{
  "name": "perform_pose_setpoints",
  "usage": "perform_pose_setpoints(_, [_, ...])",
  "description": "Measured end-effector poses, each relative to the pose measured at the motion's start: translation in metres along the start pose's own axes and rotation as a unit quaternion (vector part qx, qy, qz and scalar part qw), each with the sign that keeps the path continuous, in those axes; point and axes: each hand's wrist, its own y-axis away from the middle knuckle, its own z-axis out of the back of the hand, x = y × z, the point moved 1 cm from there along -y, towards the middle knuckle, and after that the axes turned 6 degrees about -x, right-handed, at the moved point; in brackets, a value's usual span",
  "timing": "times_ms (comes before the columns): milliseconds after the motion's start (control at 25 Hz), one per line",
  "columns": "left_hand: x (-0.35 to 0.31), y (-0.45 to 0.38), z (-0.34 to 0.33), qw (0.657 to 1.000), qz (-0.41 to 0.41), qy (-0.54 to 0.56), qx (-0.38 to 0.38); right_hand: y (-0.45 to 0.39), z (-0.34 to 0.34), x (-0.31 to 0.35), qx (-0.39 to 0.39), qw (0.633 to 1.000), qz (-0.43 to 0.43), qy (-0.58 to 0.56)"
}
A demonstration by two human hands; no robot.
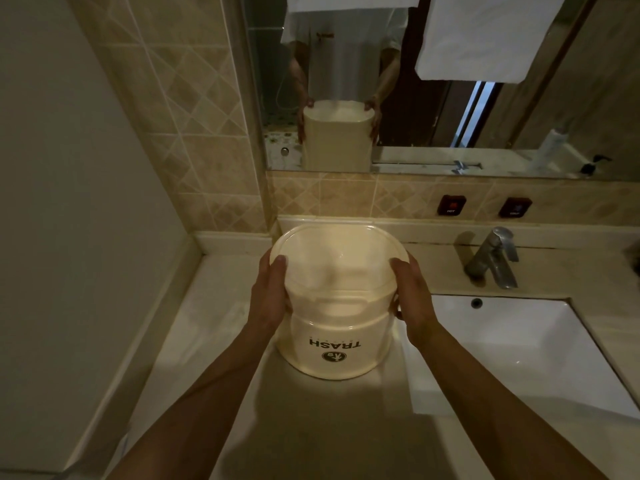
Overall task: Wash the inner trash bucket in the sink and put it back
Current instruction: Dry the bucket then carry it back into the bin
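While both hands clasp it from opposite sides, the cream inner bucket [337,268] sits partly sunk in the outer trash bin [336,344], its rim raised clear above the bin's top edge. The left hand [272,296] wraps the bucket's left wall with the thumb hooked over the rim; the right hand [412,299] presses the right wall in the same manner, thumb lying on the rim — so both hands are closed on the bucket, and neither touches the bin as far as can be seen. The bin stands on the pale stone counter [214,323], toward its left end and just beside the left edge of the sink [512,344], with the word TRASH printed on its near face and reading upside down from here. The white rectangular sink is set into the counter's right part, and its basin shows an overflow hole near the back edge. A chrome faucet [493,258] rises from the counter's back ledge behind the sink, its spout angled toward the basin. On the tiled backsplash above it are two dark tags [451,204] — one reads HOT, the other is too blurred to read. The mirror [398,98] above reflects the bucket held between the two hands, and a white towel [485,36] hangs near its upper right.
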Motion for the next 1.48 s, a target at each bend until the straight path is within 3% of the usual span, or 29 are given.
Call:
perform_pose_setpoints(200, [0.013, 0.0, 0.002, 1.0, 0.01, -0.008, 0.001, 0.003, 0.0, -0.008, -0.011, 1.0, -0.007, -0.012])
perform_pose_setpoints(360, [0.014, -0.003, 0.005, 0.999, 0.046, 0.004, -0.014, 0.008, -0.001, -0.003, -0.042, 0.996, -0.065, -0.037])
perform_pose_setpoints(480, [0.015, -0.014, 0.013, 0.986, 0.165, 0.015, -0.021, 0.008, 0.007, 0.006, -0.025, 0.986, -0.143, -0.087])
perform_pose_setpoints(560, [0.016, -0.012, 0.018, 0.96, 0.275, 0.036, 0.022, 0.002, 0.01, 0.002, 0.026, 0.97, -0.214, -0.108])
perform_pose_setpoints(640, [0.016, -0.008, 0.019, 0.945, 0.318, 0.053, 0.056, -0.007, 0.009, -0.009, 0.05, 0.961, -0.26, -0.085])
perform_pose_setpoints(800, [0.017, -0.004, 0.012, 0.947, 0.312, 0.055, 0.058, -0.01, 0.007, -0.019, 0.059, 0.966, -0.243, -0.066])
perform_pose_setpoints(960, [0.007, -0.001, 0.012, 0.966, 0.246, 0.035, 0.073, -0.005, 0.013, -0.011, 0.074, 0.971, -0.213, -0.075])
perform_pose_setpoints(1200, [-0.016, -0.002, 0.019, 0.969, 0.171, 0.129, 0.12, 0.017, 0.037, 0.025, 0.126, 0.977, -0.027, -0.169])
perform_pose_setpoints(1280, [-0.014, -0.003, 0.023, 0.971, 0.142, 0.145, 0.13, 0.02, 0.047, 0.023, 0.133, 0.979, 0.005, -0.155])
perform_pose_setpoints(1480, [-0.015, 0.021, 0.028, 0.986, 0.08, 0.088, 0.116, 0.034, 0.06, 0.004, 0.108, 0.985, -0.063, -0.12])
